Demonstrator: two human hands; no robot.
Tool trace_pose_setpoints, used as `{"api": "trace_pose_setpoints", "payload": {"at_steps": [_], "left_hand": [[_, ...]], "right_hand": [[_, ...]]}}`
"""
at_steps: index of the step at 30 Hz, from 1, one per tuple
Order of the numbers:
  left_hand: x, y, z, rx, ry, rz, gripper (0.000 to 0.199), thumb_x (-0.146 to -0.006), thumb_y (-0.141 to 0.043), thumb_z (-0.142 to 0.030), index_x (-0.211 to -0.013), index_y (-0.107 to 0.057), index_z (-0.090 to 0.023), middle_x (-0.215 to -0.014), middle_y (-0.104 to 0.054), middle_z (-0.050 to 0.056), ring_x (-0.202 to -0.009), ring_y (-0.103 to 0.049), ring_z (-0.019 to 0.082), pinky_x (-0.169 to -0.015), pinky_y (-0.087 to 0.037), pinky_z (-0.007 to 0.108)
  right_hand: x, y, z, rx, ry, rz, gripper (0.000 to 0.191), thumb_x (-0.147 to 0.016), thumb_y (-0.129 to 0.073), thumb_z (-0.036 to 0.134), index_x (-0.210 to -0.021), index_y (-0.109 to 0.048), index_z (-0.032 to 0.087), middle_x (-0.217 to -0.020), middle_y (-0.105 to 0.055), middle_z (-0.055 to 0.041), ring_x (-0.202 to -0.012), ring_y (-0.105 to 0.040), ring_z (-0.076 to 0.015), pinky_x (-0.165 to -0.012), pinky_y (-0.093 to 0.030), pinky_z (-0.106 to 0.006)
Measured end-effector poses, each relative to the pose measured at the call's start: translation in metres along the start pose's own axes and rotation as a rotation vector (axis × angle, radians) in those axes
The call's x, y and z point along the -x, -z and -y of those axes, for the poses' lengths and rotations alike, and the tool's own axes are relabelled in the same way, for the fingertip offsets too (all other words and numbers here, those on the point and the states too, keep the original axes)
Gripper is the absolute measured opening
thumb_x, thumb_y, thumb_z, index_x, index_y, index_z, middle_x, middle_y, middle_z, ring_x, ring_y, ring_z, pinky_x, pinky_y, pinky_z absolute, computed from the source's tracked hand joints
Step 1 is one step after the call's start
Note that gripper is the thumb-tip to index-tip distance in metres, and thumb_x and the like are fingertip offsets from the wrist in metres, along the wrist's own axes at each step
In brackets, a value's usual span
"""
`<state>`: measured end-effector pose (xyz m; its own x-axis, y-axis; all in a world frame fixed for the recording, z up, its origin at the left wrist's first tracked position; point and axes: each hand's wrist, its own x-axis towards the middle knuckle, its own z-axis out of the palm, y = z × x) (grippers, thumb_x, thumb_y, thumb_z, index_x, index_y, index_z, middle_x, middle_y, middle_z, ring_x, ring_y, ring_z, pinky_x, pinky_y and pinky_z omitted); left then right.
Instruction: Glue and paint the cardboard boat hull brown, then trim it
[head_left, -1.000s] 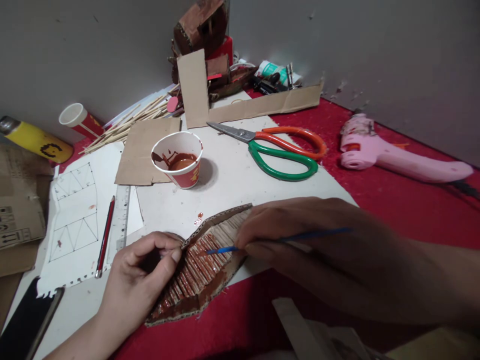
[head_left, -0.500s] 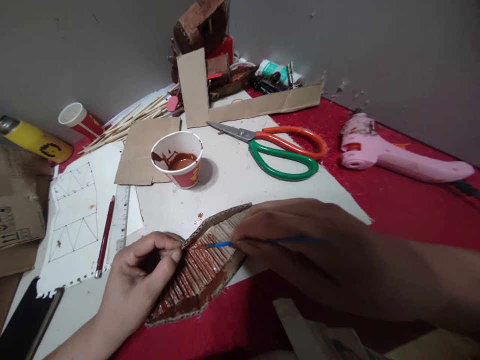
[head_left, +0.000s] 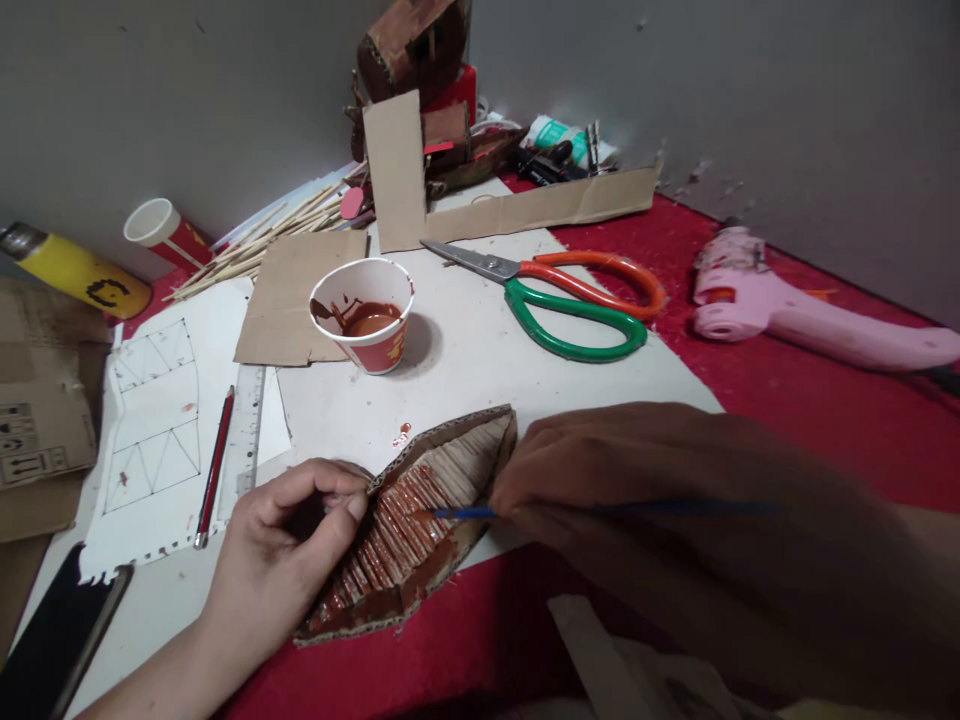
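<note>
My left hand point(head_left: 289, 550) pinches the upper left rim of a small boat-shaped cardboard piece point(head_left: 480, 455) with a ribbed inside. Wet reddish-brown paint coats the ribs on its left and middle; toward the right tip they are bare cardboard. In my right hand point(head_left: 600, 490), blurred by motion, is a thin blue paintbrush point(head_left: 461, 513), its bristle end at the ribs near the middle of the piece. A paper cup point(head_left: 379, 352) with brown paint inside stands behind the piece. Paint drops point(head_left: 403, 434) lie on the white board between them.
Scissors point(head_left: 577, 345) with orange and green handles lie behind my right hand. A pink glue gun point(head_left: 817, 325) rests at right. A pencil point(head_left: 215, 465), ruler point(head_left: 247, 430), drawing sheet point(head_left: 154, 400) and black phone-like object point(head_left: 64, 630) are at left. Wooden sticks point(head_left: 277, 235) and cardboard strips point(head_left: 540, 208) lie behind.
The brush tip has moved right along the ribs, away from my left fingers, and my right hand has shifted right with it. My left hand keeps its hold on the rim.
</note>
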<state>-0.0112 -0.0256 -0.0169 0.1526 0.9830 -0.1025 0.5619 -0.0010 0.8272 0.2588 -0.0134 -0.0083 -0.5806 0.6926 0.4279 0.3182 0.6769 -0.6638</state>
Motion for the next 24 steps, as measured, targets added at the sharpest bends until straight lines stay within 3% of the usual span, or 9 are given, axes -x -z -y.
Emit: {"api": "trace_pose_setpoints", "payload": {"at_steps": [5, 11, 17, 24], "left_hand": [[0.0, -0.001, 0.0, 0.013, 0.004, 0.002, 0.007, -0.083, -0.068, -0.025, -0.077, -0.072, -0.025, -0.082, -0.075, 0.001, -0.073, -0.067, 0.016, -0.068, -0.055, 0.026], [-0.001, -0.001, -0.002, 0.006, -0.003, -0.001, 0.009, -0.082, -0.067, -0.026, -0.074, -0.071, -0.025, -0.077, -0.075, 0.001, -0.068, -0.065, 0.015, -0.064, -0.054, 0.026], [-0.001, -0.001, -0.001, 0.004, 0.008, 0.008, 0.009, -0.082, -0.066, -0.026, -0.075, -0.071, -0.025, -0.079, -0.076, 0.001, -0.072, -0.068, 0.017, -0.068, -0.055, 0.027], [0.0, -0.001, 0.0, 0.008, 0.006, 0.0, 0.008, -0.083, -0.067, -0.025, -0.077, -0.072, -0.026, -0.081, -0.076, 0.0, -0.071, -0.067, 0.015, -0.067, -0.054, 0.025]], "right_hand": [[0.002, 0.004, 0.002, 0.065, -0.022, -0.019, 0.015, -0.098, -0.044, 0.014, -0.096, -0.056, 0.023, -0.083, -0.071, 0.0002, -0.07, -0.066, -0.0119, -0.062, -0.051, -0.024], [-0.001, -0.009, 0.003, -0.202, -0.027, 0.081, 0.011, -0.097, -0.052, 0.014, -0.099, -0.061, 0.02, -0.081, -0.069, 0.0031, -0.072, -0.063, -0.0075, -0.07, -0.052, -0.015], [-0.004, -0.014, -0.001, -0.186, 0.034, 0.034, 0.015, -0.097, -0.048, 0.009, -0.101, -0.061, 0.014, -0.085, -0.07, -0.0034, -0.076, -0.062, -0.0111, -0.069, -0.051, -0.022], [-0.001, -0.008, 0.002, -0.228, 0.01, 0.137, 0.013, -0.096, -0.051, 0.011, -0.099, -0.062, 0.018, -0.08, -0.068, 0.0006, -0.072, -0.061, -0.0106, -0.068, -0.052, -0.02]]}}
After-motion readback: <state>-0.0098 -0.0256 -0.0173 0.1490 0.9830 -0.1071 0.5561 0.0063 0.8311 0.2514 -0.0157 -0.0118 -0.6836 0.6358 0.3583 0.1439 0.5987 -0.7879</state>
